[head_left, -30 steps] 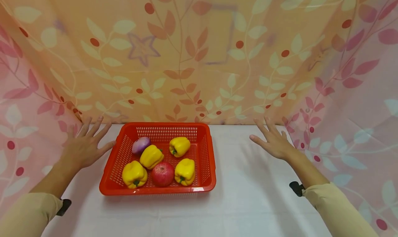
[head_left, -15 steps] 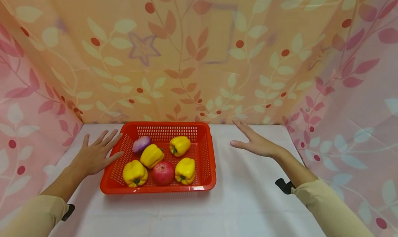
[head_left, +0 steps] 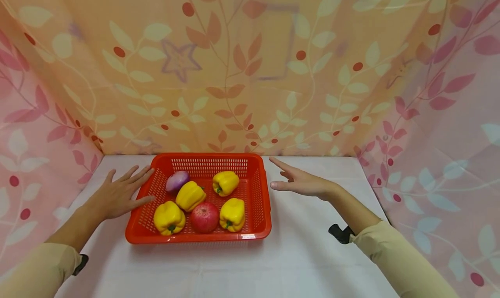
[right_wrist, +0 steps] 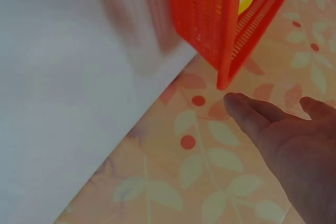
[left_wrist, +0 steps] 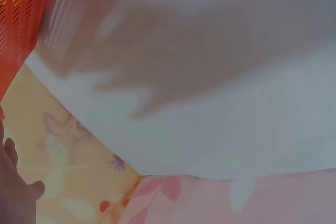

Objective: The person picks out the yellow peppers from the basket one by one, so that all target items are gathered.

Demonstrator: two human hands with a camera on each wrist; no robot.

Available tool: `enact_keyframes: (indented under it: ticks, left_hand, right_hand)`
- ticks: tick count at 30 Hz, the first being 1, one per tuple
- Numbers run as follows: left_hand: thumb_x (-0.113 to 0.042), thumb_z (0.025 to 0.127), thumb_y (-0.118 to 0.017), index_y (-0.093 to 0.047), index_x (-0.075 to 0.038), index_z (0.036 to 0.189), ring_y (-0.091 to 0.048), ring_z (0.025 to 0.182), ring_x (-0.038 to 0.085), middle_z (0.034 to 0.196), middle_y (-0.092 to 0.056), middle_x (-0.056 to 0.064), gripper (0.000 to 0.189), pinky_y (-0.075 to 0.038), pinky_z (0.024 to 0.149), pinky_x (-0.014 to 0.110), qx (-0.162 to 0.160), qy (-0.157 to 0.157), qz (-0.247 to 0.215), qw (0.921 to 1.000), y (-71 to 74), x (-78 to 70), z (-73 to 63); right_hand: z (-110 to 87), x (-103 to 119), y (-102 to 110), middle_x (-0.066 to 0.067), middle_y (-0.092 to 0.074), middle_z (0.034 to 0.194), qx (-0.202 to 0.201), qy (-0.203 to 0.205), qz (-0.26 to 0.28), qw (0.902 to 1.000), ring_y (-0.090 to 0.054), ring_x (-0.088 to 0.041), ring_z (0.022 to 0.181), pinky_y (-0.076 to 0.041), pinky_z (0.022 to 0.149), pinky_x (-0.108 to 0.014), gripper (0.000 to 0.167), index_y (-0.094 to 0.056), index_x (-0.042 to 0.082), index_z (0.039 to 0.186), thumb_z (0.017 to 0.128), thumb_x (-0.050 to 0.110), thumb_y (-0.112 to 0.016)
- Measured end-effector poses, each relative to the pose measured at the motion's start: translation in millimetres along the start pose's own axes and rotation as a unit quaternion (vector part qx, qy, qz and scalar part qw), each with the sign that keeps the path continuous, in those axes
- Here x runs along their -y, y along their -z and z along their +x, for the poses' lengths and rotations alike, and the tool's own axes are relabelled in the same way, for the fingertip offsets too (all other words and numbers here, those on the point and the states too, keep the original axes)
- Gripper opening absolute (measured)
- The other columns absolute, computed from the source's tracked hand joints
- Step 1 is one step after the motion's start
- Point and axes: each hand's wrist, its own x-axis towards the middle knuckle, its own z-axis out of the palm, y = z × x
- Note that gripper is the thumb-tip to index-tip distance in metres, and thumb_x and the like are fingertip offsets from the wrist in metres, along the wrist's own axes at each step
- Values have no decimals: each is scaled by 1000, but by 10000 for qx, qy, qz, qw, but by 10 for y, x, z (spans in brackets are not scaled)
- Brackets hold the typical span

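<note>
A red plastic basket point(head_left: 255, 236) with slotted walls stands on the white-covered table in the head view. It holds several yellow bell peppers point(head_left: 232, 215), a round red pomegranate point(head_left: 205, 218) and a purple onion point(head_left: 177, 182). My left hand point(head_left: 119, 197) is at the basket's left side, fingers spread and straight, thumb and fingertips overlapping the rim. On the other side, my right hand point(head_left: 302, 182) points its extended fingers and thumb at the right rim, the fingertips just short of it. Nothing is held in either hand. The right wrist view shows the fingertips point(right_wrist: 231, 98) close to a basket corner.
A white cloth point(head_left: 312, 254) covers the table under the basket. Patterned curtains rise around it: an orange one point(head_left: 250, 72) along the back edge and pink ones at the left point(head_left: 23, 159) and right point(head_left: 441, 159).
My right hand has swung left toward the basket's right rim. My left hand has come slightly right and down, onto the left rim in the head view. Basket and contents have stayed put.
</note>
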Motion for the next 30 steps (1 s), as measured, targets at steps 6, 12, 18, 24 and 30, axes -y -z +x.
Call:
enact_keyframes:
  ticks: [6, 12, 18, 24, 30]
  left_hand:
    - [-70, 89, -51, -23, -15, 159, -21, 145, 48, 161, -26, 20, 93, -5, 109, 77, 176, -80, -80, 9998, 33, 5, -9]
    - [-72, 90, -48, -28, -16, 158, -23, 144, 49, 160, -29, 19, 90, -10, 108, 77, 266, -132, 39, 9995, 104, 10, 15]
    - [-68, 90, -52, -34, -11, 155, -26, 143, 50, 158, -32, 20, 89, -16, 107, 76, 338, -189, 70, 9992, 161, 3, 43]
    - [-67, 89, -56, -37, -9, 153, -28, 141, 51, 156, -34, 22, 89, -23, 105, 77, 371, -216, 103, 9990, 188, -15, 83]
    - [-68, 87, -58, -39, -8, 152, -29, 140, 52, 155, -37, 23, 91, -25, 103, 77, 439, -197, 113, 9988, 212, -18, 87]
  right_hand:
    - [60, 95, -89, -1, -11, 167, 465, -113, 140, 9988, -19, -39, 149, -31, 109, -66, 87, -13, 35, 160, 92, 54, -63]
    - [162, 188, -174, -4, -21, 164, 741, 8, 605, 9954, -29, -33, 146, -35, 112, -56, 81, -22, 34, 159, 92, 49, -65]
    - [298, 245, -302, -12, -25, 161, 1035, -280, 1442, 9837, -44, -36, 137, -48, 101, -53, 84, -19, 28, 160, 92, 42, -67]
    - [429, 203, -453, -15, -36, 155, 1015, -874, 1789, 9747, -49, -37, 131, -52, 95, -55, 84, -22, 25, 159, 91, 40, -68]
    - [536, 184, -566, -14, -35, 155, 999, -1049, 1976, 9695, -49, -44, 130, -53, 91, -57, 85, -22, 21, 159, 91, 43, -68]
